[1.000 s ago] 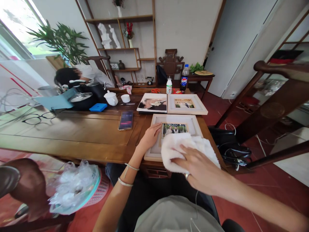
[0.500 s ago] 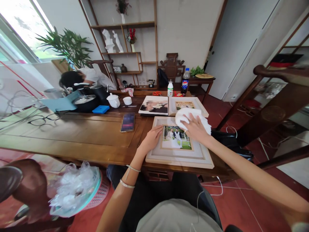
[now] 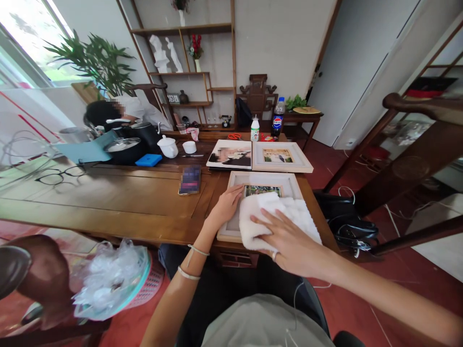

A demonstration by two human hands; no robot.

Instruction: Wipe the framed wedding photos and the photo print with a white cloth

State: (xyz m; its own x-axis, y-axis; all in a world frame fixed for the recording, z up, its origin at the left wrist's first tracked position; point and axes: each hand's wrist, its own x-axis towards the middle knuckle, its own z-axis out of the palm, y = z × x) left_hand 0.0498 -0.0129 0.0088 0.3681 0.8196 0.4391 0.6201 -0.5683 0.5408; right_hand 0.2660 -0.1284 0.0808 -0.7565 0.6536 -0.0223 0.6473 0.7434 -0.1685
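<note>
A light wooden picture frame with a photo of two people lies flat at the table's front edge. My left hand rests on its left side, fingers stretched out flat. On the lower part of the frame, my right hand is closed on a folded white towel. The towel hides most of the photo and the frame's lower right. Behind it lie a second pale frame and a photo album with a picture on its cover.
Left of the frame lies a phone. A white teapot, a blue box, glasses and pots stand further left. A milk bottle and a cola bottle stand at the back. A basket of plastic bags is on the floor.
My right hand has moved the towel from the frame's upper right corner down toward me, over the photo. My left hand has stayed on the frame's left side.
</note>
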